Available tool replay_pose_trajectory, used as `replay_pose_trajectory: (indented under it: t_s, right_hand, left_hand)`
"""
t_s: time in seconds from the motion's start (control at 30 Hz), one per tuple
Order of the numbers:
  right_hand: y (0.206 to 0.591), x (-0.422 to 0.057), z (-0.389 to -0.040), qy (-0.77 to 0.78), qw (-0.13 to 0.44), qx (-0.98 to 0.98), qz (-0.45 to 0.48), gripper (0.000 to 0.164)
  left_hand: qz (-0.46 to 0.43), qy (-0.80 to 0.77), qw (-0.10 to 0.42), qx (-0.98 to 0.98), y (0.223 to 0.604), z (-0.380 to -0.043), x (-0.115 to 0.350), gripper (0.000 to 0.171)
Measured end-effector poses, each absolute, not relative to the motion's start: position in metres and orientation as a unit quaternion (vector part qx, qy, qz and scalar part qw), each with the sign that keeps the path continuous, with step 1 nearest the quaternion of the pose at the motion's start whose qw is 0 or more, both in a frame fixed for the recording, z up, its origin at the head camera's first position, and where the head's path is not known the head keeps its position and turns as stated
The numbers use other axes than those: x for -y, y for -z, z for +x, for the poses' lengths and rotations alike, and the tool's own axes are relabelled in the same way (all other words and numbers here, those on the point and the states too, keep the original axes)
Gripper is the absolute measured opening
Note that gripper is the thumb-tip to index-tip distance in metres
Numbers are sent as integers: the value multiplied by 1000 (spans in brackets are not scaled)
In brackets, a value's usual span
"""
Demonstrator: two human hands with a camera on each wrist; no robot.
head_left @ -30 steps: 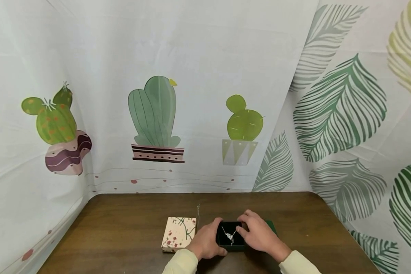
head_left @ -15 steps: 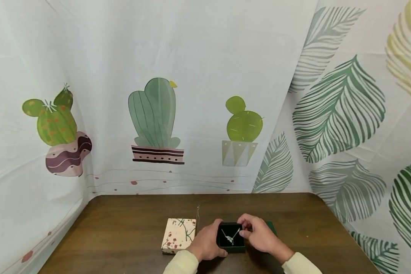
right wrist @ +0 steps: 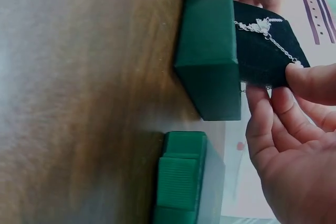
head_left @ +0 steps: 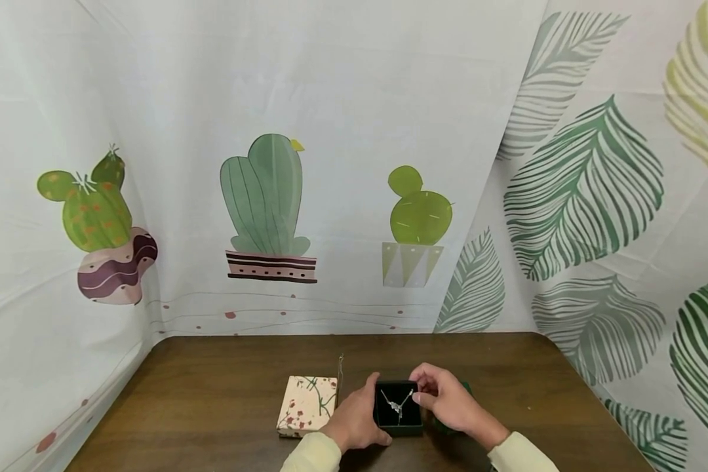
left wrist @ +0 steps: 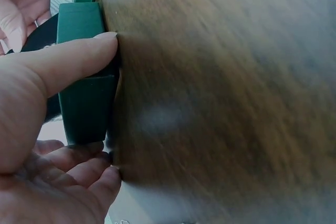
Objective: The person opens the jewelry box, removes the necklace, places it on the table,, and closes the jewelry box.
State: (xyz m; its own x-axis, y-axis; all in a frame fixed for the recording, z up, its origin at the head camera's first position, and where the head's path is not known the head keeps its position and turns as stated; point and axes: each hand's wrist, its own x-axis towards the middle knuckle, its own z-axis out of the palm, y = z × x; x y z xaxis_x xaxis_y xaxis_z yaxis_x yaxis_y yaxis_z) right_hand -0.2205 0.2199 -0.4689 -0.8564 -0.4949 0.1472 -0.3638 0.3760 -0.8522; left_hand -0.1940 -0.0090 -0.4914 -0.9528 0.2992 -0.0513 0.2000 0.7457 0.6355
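Note:
A small dark green jewelry box [right wrist: 207, 51] stands on the table, gripped by my left hand [head_left: 360, 413] with the thumb on its near side and the fingers around the left side. Its black velvet insert [right wrist: 260, 59] is tilted partly out of the box in the right wrist view. On the insert lies a silver necklace [right wrist: 262, 27] with a pendant. My right hand [head_left: 453, 403] pinches the insert's edge by the chain's end, thumb on top and fingers beneath. Beside the box, partly behind the right hand, sits a green lid [right wrist: 178, 182] with a ribbed bow.
A cream box with a floral print [head_left: 308, 403] lies left of my left hand. Next to it, a thin chain [head_left: 340, 372] extends along the brown wooden table [head_left: 224, 373]. A printed cloth [head_left: 342, 131] hangs behind the table.
My right thumb has drawn back from over the necklace to the insert's right edge. The right hand has shifted slightly right; the left hand keeps its hold on the box.

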Motion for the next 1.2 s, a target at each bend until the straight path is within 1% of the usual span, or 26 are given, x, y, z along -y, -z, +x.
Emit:
replay_pose_trajectory:
  t_s: [0.2,0.3,0.4,0.53,0.6,0.77,0.93,1.1,1.13,1.2]
  right_hand:
    - [465,-221,-223,520,82,-813,-248,20]
    - [463,-220,-223,531,79,-807,-245,21]
    - [459,-220,-223,542,73,-800,-245,22]
    - [450,-219,-223,553,67,-795,-241,24]
    - [445,-219,-223,558,62,-794,-235,24]
    - [435,-216,-222,572,59,-786,-227,26]
    - [431,-213,-222,585,57,-777,-225,28]
    - [430,-212,-221,589,51,-777,-217,28]
    - [430,-212,-221,583,47,-782,-216,27]
    - [429,-212,-219,559,14,-800,-216,23]
  left_hand:
    - [141,-340,92,-925,482,-190,13,129]
    - [155,-365,92,-913,475,-186,17,126]
    - [169,-416,92,-889,464,-184,23,109]
    - [159,-476,99,-859,450,-184,32,89]
    - [150,-505,96,-844,446,-185,35,86]
    - [148,-585,79,-794,443,-184,37,66]
    - [135,-617,68,-772,443,-182,34,57]
    - [111,-662,77,-737,444,-182,29,52]
    - [108,-671,78,-729,444,-182,27,52]
    - [102,-687,82,-714,443,-182,25,49]
